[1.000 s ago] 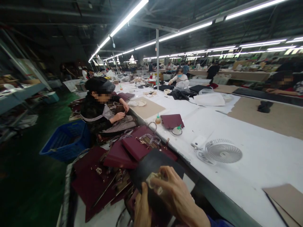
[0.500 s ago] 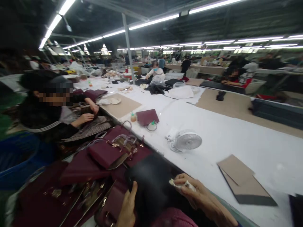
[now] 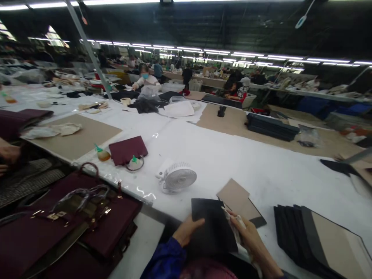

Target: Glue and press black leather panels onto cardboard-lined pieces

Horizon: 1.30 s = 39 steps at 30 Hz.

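At the near table edge, my left hand (image 3: 186, 231) grips the left side of a flat black leather-like panel (image 3: 213, 224), its thumb lying on the face. The fingers beneath the panel are hidden. My right hand (image 3: 247, 234) is closed on a crumpled white cloth (image 3: 238, 223) at the panel's right edge. Just beyond lie beige boards (image 3: 236, 195) with a dark border. On my right rests a stack of black panels (image 3: 293, 232), a beige-faced piece on its right side.
A small white fan (image 3: 180, 178) stands ahead on the white table. Green-capped bottles (image 3: 103, 154) sit by a maroon piece (image 3: 128, 150). Maroon handbags (image 3: 66, 221) are piled at left, near a co-worker's hand (image 3: 8, 153). A metal pole (image 3: 87, 46) rises at far left.
My view has swung right, bringing the stack of black panels into sight. Both hands and the black panel have moved from over the handbags to the table edge. The white cloth stays in my right hand.
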### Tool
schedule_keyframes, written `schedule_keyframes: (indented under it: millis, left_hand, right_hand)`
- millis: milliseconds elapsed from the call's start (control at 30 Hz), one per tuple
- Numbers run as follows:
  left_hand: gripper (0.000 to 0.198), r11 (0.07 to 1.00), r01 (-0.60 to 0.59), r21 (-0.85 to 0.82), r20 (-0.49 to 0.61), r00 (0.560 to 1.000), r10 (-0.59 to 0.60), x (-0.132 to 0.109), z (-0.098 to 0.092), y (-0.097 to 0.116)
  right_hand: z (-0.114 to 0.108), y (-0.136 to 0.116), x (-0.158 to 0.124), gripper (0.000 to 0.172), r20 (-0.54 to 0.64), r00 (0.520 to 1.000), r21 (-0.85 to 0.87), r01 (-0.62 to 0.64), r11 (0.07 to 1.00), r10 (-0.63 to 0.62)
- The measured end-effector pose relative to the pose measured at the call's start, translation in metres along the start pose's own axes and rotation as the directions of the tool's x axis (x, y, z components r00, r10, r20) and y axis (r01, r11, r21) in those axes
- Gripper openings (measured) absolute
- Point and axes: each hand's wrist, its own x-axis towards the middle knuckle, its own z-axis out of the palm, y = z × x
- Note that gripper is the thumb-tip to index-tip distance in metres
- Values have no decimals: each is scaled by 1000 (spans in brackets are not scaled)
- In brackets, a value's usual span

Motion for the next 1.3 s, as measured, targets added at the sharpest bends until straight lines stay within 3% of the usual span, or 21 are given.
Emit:
schedule_keyframes:
  millis: [67,167,300,367,433,500,600,767,900,1033,1100,1167,1300]
  left_hand:
    - [31,997,7,78,19,1000,-9,29,5,-5]
    - [27,973,19,229,-85,996,1,57,-2,-8]
    - [36,871,48,488,-318,940,126,70,-18,-1]
    - [41,768,59,638,-368,899,236,67,-18,2]
    - [41,628,55,777,-323,890,321,59,-11,0]
    - [39,476,23,879,-202,923,328,52,1,-7]
    - [50,291,-9,957,-59,973,221,46,15,-19]
    - [50,102,1,995,-10,997,83,53,18,-16]
    - [48,30,17,999,-19,999,41,54,19,-6]
    - [50,5,32,999,-32,999,10,52,21,-3]
    - [51,-1,38,999,-38,999,-2,53,21,-2]
    - [50,-7,44,999,-44,999,-11,54,22,0]
    - [48,-18,35,999,-35,999,-19,55,19,4]
  right_hand:
    - [1,4,25,58,52,998,-11,33,999,-32]
    - [10,16,61,58,120,991,-23,64,998,-60]
    - [21,40,90,64,68,997,3,33,999,-33]
    - [26,51,97,70,28,999,9,19,1000,-19]
    - [32,59,103,74,-5,1000,-10,23,1000,-23]
    - [37,63,108,72,-23,998,-65,55,996,-57]
    - [40,65,110,60,-20,988,-222,143,964,-152]
    - [34,67,88,31,124,936,-533,342,774,-329]
    - [50,57,88,40,244,893,-696,432,573,-378]
    - [90,36,124,38,341,861,-764,488,422,-377]
    - [99,29,137,37,375,849,-774,507,379,-372]
    - [92,28,134,39,396,843,-781,517,349,-363]
    - [55,37,104,48,429,837,-793,529,302,-340]
